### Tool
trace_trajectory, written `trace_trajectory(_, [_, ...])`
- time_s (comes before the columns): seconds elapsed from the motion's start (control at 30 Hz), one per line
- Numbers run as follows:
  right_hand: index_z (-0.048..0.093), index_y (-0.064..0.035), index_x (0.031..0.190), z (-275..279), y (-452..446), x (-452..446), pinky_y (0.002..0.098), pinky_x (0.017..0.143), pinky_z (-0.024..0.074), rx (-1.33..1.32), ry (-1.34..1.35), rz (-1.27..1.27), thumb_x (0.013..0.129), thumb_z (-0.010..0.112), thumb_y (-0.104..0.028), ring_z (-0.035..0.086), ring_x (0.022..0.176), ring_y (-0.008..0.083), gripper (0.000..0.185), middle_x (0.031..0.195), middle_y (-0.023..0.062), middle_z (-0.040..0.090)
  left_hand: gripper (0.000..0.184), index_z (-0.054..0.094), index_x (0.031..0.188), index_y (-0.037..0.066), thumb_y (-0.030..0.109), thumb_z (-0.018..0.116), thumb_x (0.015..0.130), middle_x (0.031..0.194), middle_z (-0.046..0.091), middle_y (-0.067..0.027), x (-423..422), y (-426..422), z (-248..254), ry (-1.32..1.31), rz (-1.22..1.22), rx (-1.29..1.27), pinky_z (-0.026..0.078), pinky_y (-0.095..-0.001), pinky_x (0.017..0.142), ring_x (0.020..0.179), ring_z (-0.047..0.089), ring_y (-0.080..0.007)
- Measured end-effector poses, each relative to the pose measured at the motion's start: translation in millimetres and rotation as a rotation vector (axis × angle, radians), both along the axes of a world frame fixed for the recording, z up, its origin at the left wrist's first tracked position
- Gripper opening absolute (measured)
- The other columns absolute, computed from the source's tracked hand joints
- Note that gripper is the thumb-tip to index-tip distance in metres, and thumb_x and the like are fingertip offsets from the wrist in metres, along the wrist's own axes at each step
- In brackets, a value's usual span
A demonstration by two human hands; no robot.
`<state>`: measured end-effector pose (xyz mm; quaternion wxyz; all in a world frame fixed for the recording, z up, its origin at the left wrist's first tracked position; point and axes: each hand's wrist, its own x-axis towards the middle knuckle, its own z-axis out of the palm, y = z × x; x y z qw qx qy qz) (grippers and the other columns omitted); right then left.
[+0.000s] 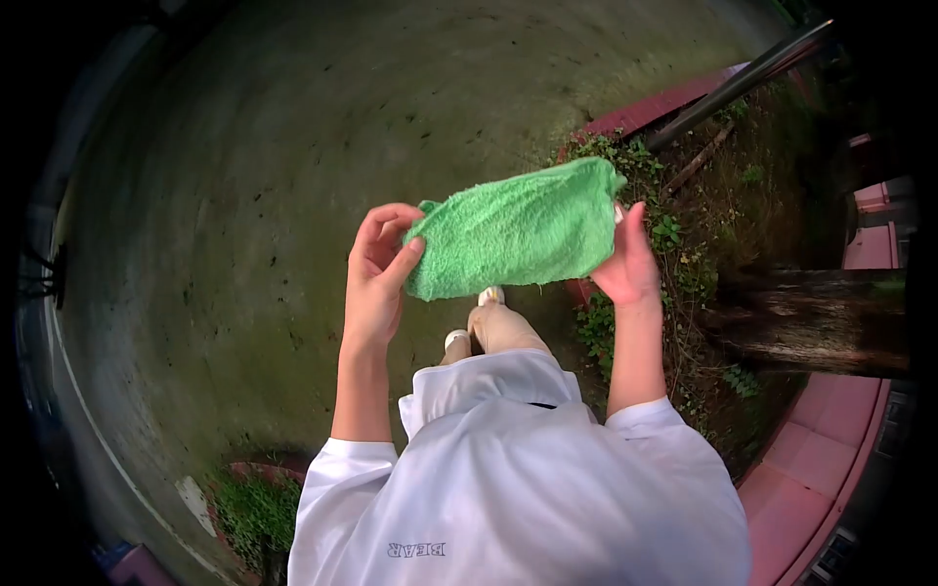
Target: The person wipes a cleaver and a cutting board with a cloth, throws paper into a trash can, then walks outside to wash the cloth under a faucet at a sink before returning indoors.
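Observation:
A green terry cloth [513, 232] is stretched between my two hands, in front of my body and above the ground. My left hand [379, 256] pinches its left edge between thumb and fingers. At the cloth's right end, my right hand [630, 262] grips it, with the thumb in sight and most of the fingers hidden behind the fabric. The cloth hangs fairly flat, its upper right corner a little bunched.
Below lies mossy grey-green pavement [254, 176]. To the right, a planted bed holds low green plants, a tree trunk [811, 322] and a metal pole [743, 83]. A pink ledge [816, 439] runs along the lower right. A grassy patch [256, 513] is at lower left.

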<state>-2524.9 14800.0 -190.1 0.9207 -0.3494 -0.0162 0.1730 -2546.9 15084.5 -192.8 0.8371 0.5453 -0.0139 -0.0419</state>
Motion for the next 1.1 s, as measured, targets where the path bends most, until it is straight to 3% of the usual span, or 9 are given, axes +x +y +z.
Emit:
trace_trajectory(0.13, [0.026, -0.0081, 0.144, -73, 27, 95, 0.0446, 0.108, 0.0313, -0.022, 0.101, 0.208, 0.083, 0.053, -0.060, 0.036, 0.131, 0.0229, 0.085, 0.142, 0.0083, 0.039, 0.026, 0.054, 0.111, 0.004, 0.000, 0.058, 0.086, 0.106, 0.059, -0.0046, 122, -4, -45, 0.080, 0.135, 0.082, 0.042, -0.0256, 0.089, 0.100, 0.054, -0.0114])
trace_trajectory(0.23, [0.037, -0.0011, 0.137, -110, 9, 191, 0.0393, 0.103, 0.0376, 0.212, 0.196, 0.323, 0.090, 0.057, -0.044, 0.045, 0.124, 0.0210, 0.066, 0.133, 0.0102, 0.048, 0.023, 0.055, 0.109, 0.003, -0.002, 0.057, 0.086, 0.107, 0.059, -0.0045, 202, -2, -79, 0.282, 0.218, 0.179, 0.043, -0.0260, 0.087, 0.100, 0.055, -0.0122])
trace_trajectory(0.33, [0.047, 0.0026, 0.128, -111, -15, 289, 0.0332, 0.097, 0.0418, -0.237, 0.207, 0.302, 0.094, 0.056, -0.025, 0.053, 0.114, 0.0166, 0.045, 0.123, 0.0084, 0.056, 0.024, 0.055, 0.109, 0.003, -0.003, 0.057, 0.085, 0.109, 0.058, -0.0047, 297, -10, -67, 0.422, 0.191, 0.166, 0.043, -0.0255, 0.087, 0.101, 0.054, -0.0120])
trace_trajectory(0.6, [0.052, 0.0017, 0.126, 3, -60, 473, 0.0307, 0.096, 0.0416, -0.151, -0.216, -0.103, 0.091, 0.054, -0.005, 0.055, 0.109, 0.0174, 0.035, 0.121, 0.0085, 0.057, 0.076, 0.035, 0.138, 0.005, 0.016, 0.074, 0.073, 0.138, 0.041, -0.0150, 504, -61, 68, -0.464, 0.002, -0.070, 0.041, -0.0372, 0.100, 0.121, 0.048, -0.0254])
trace_trajectory(0.67, [0.054, 0.0015, 0.123, 4, -70, 527, 0.0311, 0.096, 0.0416, -0.140, -0.240, -0.179, 0.089, 0.056, -0.005, 0.055, 0.109, 0.0185, 0.035, 0.121, 0.0094, 0.057, 0.067, 0.046, 0.133, 0.006, 0.009, 0.073, 0.072, 0.139, 0.043, -0.0141, 569, -71, 58, -0.378, -0.198, 0.283, 0.041, -0.0373, 0.100, 0.118, 0.051, -0.0228])
trace_trajectory(0.73, [0.060, 0.0025, 0.116, 12, -83, 596, 0.0324, 0.094, 0.0427, -0.638, -0.465, -0.002, 0.083, 0.060, -0.002, 0.056, 0.107, 0.0197, 0.033, 0.116, 0.0110, 0.059, 0.028, 0.067, 0.102, 0.001, -0.008, 0.053, 0.079, 0.115, 0.063, -0.0100, 643, -76, 22, -0.471, -0.334, 0.736, 0.044, -0.0337, 0.094, 0.108, 0.056, -0.0193])
trace_trajectory(0.8, [0.062, 0.0033, 0.108, -6, -91, 650, 0.0283, 0.088, 0.0450, -0.896, -0.525, -0.231, 0.083, 0.055, 0.005, 0.058, 0.101, 0.0172, 0.027, 0.106, 0.0102, 0.061, 0.024, 0.067, 0.097, -0.001, -0.009, 0.051, 0.081, 0.099, 0.068, -0.0075, 709, -91, -9, -0.246, -0.156, 0.595, 0.048, -0.0279, 0.081, 0.091, 0.061, -0.0154])
trace_trajectory(0.9, [0.060, 0.0016, 0.104, -29, -108, 728, 0.0241, 0.083, 0.0452, -0.843, -0.201, -0.392, 0.087, 0.052, 0.005, 0.057, 0.094, 0.0110, 0.020, 0.094, 0.0046, 0.062, 0.020, 0.066, 0.094, -0.003, -0.007, 0.050, 0.084, 0.090, 0.067, -0.0074, 814, -110, -13, -0.267, -0.032, 0.535, 0.047, -0.0232, 0.070, 0.078, 0.060, -0.0118])
trace_trajectory(1.1, [0.055, 0.0013, 0.090, 36, -152, 861, 0.0207, 0.067, 0.0408, -0.914, -0.284, -0.464, 0.087, 0.054, 0.003, 0.050, 0.075, 0.0058, 0.004, 0.080, -0.0009, 0.055, 0.012, 0.052, 0.071, -0.001, -0.001, 0.051, 0.083, 0.061, 0.048, 0.0002, 977, -158, 27, -0.404, -0.251, 0.481, 0.035, -0.0226, 0.051, 0.059, 0.045, -0.0054])
